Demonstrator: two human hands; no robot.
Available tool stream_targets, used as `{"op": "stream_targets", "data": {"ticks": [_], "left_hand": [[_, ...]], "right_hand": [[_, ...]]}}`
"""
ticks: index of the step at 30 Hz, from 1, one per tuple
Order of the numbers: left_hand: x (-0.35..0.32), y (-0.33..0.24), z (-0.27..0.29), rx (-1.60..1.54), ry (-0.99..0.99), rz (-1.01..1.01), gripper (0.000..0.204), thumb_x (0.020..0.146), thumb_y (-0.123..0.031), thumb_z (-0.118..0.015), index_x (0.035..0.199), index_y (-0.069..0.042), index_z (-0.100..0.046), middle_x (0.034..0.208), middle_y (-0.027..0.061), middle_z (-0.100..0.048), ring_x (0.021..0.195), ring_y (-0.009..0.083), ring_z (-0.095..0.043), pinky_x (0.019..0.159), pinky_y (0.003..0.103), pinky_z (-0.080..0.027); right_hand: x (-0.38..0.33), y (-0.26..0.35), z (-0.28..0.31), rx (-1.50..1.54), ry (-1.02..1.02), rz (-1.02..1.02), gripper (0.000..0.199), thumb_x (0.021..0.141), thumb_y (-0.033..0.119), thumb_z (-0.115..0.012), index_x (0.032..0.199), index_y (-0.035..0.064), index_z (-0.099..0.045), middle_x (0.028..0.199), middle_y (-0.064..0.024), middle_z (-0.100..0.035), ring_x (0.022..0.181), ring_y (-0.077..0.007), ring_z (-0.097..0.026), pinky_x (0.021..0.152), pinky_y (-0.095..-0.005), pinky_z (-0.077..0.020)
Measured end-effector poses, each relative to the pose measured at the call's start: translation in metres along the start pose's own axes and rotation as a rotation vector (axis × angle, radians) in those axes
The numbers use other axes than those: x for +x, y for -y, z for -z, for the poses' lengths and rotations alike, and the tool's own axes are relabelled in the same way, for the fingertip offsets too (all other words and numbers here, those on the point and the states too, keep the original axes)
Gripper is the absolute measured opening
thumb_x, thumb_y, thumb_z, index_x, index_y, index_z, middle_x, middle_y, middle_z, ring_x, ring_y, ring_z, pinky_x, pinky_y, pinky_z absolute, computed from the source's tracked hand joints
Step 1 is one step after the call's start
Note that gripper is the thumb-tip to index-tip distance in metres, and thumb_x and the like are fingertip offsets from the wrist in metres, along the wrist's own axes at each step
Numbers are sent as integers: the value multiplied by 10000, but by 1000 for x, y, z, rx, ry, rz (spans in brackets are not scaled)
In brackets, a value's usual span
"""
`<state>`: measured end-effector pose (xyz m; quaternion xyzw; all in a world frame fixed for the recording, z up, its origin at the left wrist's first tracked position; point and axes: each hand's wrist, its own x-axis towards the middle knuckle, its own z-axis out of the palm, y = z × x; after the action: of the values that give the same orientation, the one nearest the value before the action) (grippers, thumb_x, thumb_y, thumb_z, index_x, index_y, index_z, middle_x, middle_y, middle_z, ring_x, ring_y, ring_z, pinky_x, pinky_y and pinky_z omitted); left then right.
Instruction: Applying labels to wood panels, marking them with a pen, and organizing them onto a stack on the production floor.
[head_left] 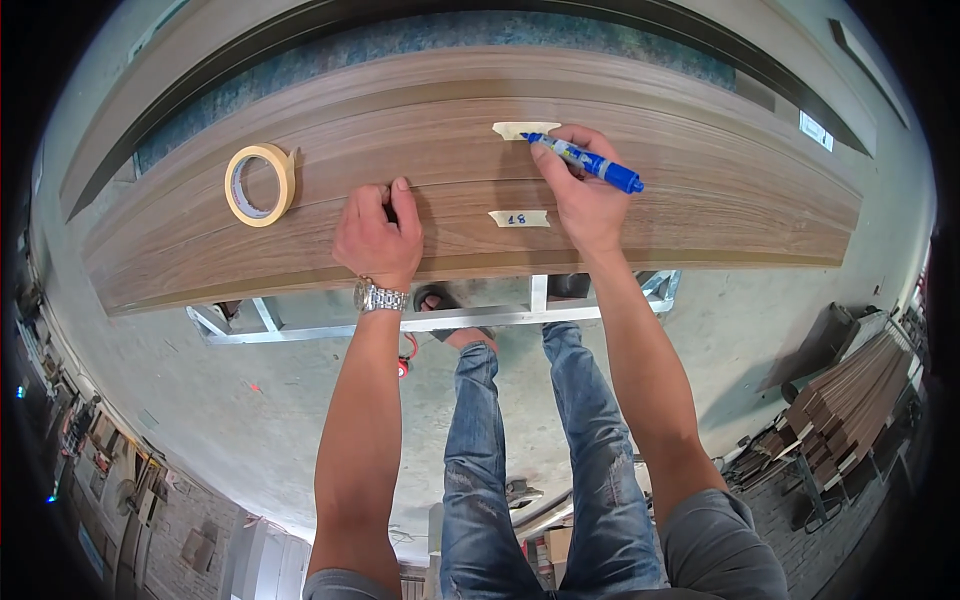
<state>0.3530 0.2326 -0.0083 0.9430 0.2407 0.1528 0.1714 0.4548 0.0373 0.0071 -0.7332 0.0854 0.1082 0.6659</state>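
Note:
My right hand grips a blue marker, its tip at a strip of masking tape stuck near the far side of a wood-grain panel. Closer to me, a second tape strip bears blue handwriting. My left hand, with a metal watch on its wrist, rests on the panel in a loose fist, thumb pointing away from me. Whether anything lies inside its curled fingers is hidden. To its left, a roll of masking tape lies flat on the panel with its end lifted.
A silvery metal frame supports the panel from below. Beyond the panel's far edge runs another long panel. Brown boards are stacked on a rack at the right. A red tape measure hangs or lies below the frame.

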Motion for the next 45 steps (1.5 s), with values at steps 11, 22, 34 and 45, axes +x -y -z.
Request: {"op": "stream_targets", "data": {"ticks": [11, 22, 34, 45], "left_hand": [[1, 2, 0, -13, -16, -43, 265, 880, -250, -689, 730, -106, -525, 690, 61, -556, 600, 301, -566, 515, 422, -424], [2, 4, -1, 3, -39, -71, 258, 893, -258, -700, 734, -118, -554, 617, 47, -560, 521, 283, -535, 484, 401, -404], [1, 5, -3, -6, -43, -69, 279, 894, -271, -701, 720, -122, -542, 590, 46, -533, 501, 279, -516, 470, 400, -384], [1, 4, -2, -4, -45, -65, 278, 894, -268, -700, 719, -120, -542, 578, 46, -515, 494, 281, -501, 468, 403, -378]], "right_hand": [[-5, 7, -13, -65, 23, -2, 191, 833, 48, -776, 995, 4, -684, 818, 33, -637, 700, -28, -530, 585, -182, -402], [-6, 7, -12, -86, 18, -3, 185, 841, 49, -771, 995, 2, -682, 815, 38, -625, 665, -14, -493, 566, -178, -383], [-4, 3, -13, -32, -60, 30, 199, 849, 23, -757, 1013, -13, -651, 813, 23, -628, 676, -19, -521, 567, -180, -401], [-4, 3, -12, -10, -84, 15, 215, 848, 36, -765, 1020, -20, -650, 803, 7, -642, 651, -26, -531, 556, -184, -419]]}}
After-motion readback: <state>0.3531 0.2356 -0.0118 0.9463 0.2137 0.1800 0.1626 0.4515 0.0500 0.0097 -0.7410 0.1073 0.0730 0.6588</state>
